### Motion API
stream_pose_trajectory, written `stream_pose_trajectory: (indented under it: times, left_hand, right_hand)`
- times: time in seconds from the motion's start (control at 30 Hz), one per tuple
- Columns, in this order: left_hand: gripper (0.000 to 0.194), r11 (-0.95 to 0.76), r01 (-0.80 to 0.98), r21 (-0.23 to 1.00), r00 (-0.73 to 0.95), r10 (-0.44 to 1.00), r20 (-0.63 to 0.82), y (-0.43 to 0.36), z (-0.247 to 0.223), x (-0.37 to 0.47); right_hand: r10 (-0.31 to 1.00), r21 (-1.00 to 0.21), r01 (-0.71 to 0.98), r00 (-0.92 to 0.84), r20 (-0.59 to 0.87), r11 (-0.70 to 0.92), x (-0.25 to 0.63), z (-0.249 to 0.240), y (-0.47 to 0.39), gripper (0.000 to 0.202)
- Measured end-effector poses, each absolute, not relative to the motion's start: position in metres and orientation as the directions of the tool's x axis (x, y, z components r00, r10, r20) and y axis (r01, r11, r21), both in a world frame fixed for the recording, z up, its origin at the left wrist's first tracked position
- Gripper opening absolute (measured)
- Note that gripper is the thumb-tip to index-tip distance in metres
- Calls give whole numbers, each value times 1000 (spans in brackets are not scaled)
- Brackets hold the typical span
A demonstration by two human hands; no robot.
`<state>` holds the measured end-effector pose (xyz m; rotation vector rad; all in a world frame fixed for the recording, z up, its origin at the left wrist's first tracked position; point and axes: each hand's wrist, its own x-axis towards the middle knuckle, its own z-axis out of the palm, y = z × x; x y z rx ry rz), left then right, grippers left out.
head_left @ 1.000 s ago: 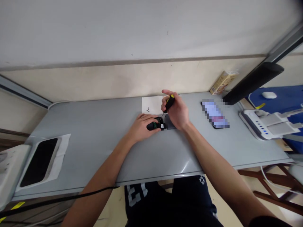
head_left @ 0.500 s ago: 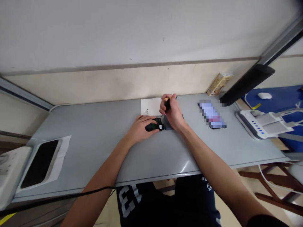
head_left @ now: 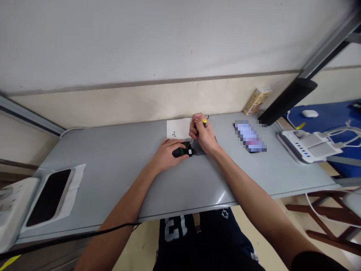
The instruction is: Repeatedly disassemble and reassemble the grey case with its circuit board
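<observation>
My left hand [head_left: 166, 155] lies closed around a small black device [head_left: 180, 151] with green marks and a white label, pressed down on the grey table. My right hand [head_left: 205, 134] grips a screwdriver [head_left: 204, 122] with a black handle and a yellow end cap. Its thin shaft slants down to the device, but where the tip meets it is too small to make out. Under my right wrist sits a grey box-like item [head_left: 200, 151], partly hidden. Behind both hands is a white sheet of paper [head_left: 180, 127] with several tiny black pieces [head_left: 173, 134], perhaps screws.
To the right lie a phone [head_left: 250, 137], its screen blurred out, and a white power strip [head_left: 303, 148] with plugs. A small carton [head_left: 257, 101] and a black post [head_left: 290, 101] stand at the back right. At left are a dark-screened tablet-like device [head_left: 49, 197] and a white socket block [head_left: 17, 205].
My right hand has turned the screwdriver, so its yellow end now faces up. My left hand stays on the device. The whole view has shifted slightly.
</observation>
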<state>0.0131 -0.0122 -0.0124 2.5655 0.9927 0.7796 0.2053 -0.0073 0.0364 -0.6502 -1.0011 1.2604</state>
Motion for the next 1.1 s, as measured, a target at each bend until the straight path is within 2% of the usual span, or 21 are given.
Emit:
stream_pose_trajectory:
  times: [0.1,0.23,0.43,0.53,0.63,0.73,0.97,1.1]
  left_hand:
    - [22,-728,531,433,616,683,392,-12,-13,13]
    - [21,-729,532,431,619,682,390,-12,-13,13]
    - [27,-708,540,454,616,701,360,-12,-10,13]
    - [25,-712,538,450,621,697,359,-12,-10,13]
    - [23,-718,539,439,622,692,367,-12,-11,13]
    - [21,-727,537,429,619,684,385,-12,-13,13]
    - [22,-728,533,432,614,684,394,-12,-13,14]
    - [23,-711,544,445,613,699,368,-12,-12,14]
  right_hand:
    - [970,-839,-516,-62,235,170,207,39,-8,45]
    - [974,-833,-523,-25,226,180,211,39,-8,37]
    - [968,-890,-390,12,251,236,210,34,-6,50]
    - [966,-858,-461,-2,257,228,208,36,-5,50]
    - [973,-816,-561,-73,220,142,211,40,-7,47]
    - [975,-816,-570,-105,194,101,214,41,-8,39]
    - [975,-837,-512,0,221,190,210,33,-5,53]
    - [980,-857,-486,-3,198,172,207,39,-6,48]
